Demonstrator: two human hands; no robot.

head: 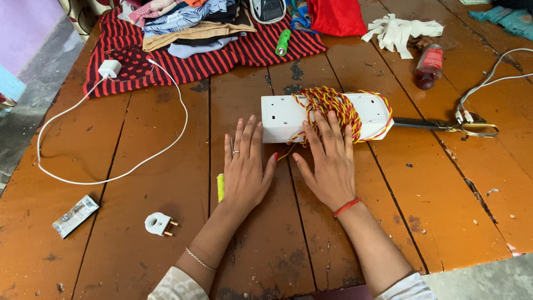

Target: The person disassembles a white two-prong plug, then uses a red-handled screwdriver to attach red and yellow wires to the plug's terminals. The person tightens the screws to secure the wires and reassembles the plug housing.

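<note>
Both hands flat on the wooden surface [166, 128], palms down, nothing gripped. Left hand [244, 172] lies open w/ fingers spread, tips just short of the white extension board [277, 116], a yellow-green marker [220, 187] poking out from under it. Right hand [330, 164] also open, fingertips resting on the red-yellow twisted cord [327, 105] wound around the board's middle. Scissors [449, 126] sit right of the board, white plug [159, 223] near the left forearm, charger + cable [109, 69] further left.

White plug [159, 223] near left. Charger with long white cable [110, 68] far left. Scissors [449, 126] right. Red bottle [429, 66] far right. Green tube [283, 42] on striped cloth [244, 53].
</note>
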